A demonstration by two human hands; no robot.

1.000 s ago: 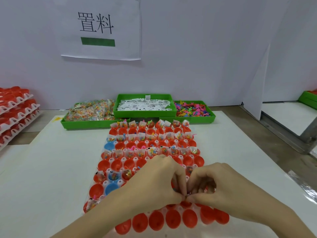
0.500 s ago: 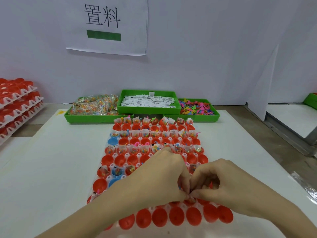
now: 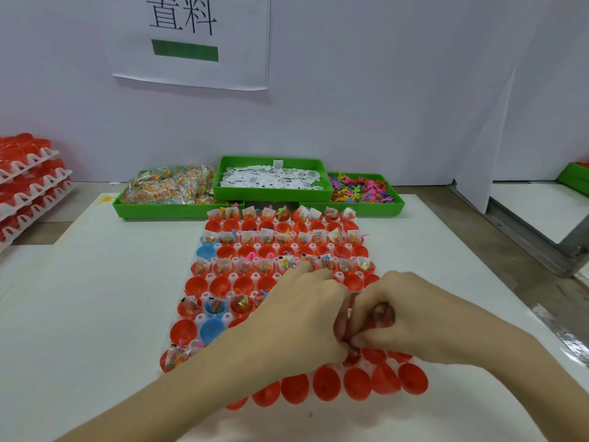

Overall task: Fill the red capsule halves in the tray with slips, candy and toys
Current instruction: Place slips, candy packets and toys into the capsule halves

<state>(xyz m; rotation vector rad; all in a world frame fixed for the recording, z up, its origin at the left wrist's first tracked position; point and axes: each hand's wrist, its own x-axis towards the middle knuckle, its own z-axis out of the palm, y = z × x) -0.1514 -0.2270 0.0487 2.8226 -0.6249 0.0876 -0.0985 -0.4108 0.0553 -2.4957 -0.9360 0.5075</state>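
White tabletop (image 3: 79, 314) is carrying everything, w/ a grey-white partition wall (image 3: 382, 90) standing behind. Nearest, the left hand (image 3: 296, 317) and right hand (image 3: 411, 320) are meeting fingertip to fingertip over the front-right part of the tray (image 3: 204, 317), both w/ fingers curled, pinching sth small between them; can't tell what it is. Red capsule halves (image 3: 325, 382) are sitting in the tray's cups, front row just below the hands, a few blue halves (image 3: 210, 328) at left. Rows farther back are holding candy packets and slips. Beyond the tray, three green bins: candy bin (image 3: 169, 208) left, slip bin (image 3: 271, 193) centre, toy bin (image 3: 366, 205) right. Stacked trays (image 3: 28, 193) of red halves are sitting far left. A paper sign (image 3: 191, 39) is hanging on the wall.
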